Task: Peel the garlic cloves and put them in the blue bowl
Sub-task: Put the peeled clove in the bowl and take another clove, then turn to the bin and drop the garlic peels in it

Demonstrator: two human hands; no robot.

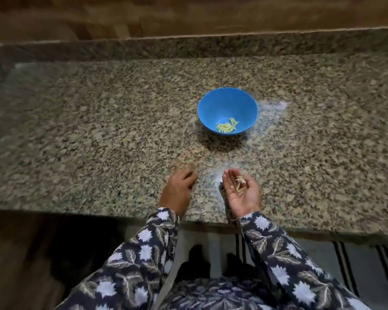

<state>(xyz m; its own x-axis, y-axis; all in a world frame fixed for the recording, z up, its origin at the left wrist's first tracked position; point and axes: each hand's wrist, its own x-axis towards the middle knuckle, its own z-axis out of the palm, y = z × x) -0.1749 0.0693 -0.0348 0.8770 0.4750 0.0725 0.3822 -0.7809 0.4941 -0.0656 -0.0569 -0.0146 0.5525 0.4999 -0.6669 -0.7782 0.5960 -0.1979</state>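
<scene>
A blue bowl (228, 101) stands on the speckled granite counter (99, 121), a little right of centre. Several pale yellow peeled garlic cloves (227, 128) lie at its bottom. My right hand (242, 193) is palm up near the counter's front edge, cupped around a small heap of dry garlic skins (240, 183). My left hand (177, 191) rests palm down on the counter to the left of it, fingers curled onto the stone; I cannot see anything under them. Both hands are well in front of the bowl.
The counter has a raised granite ledge (188, 45) at the back and wooden panelling (188, 14) behind it. Its front edge runs just under my wrists. Below, a striped mat (356, 265) lies on the floor.
</scene>
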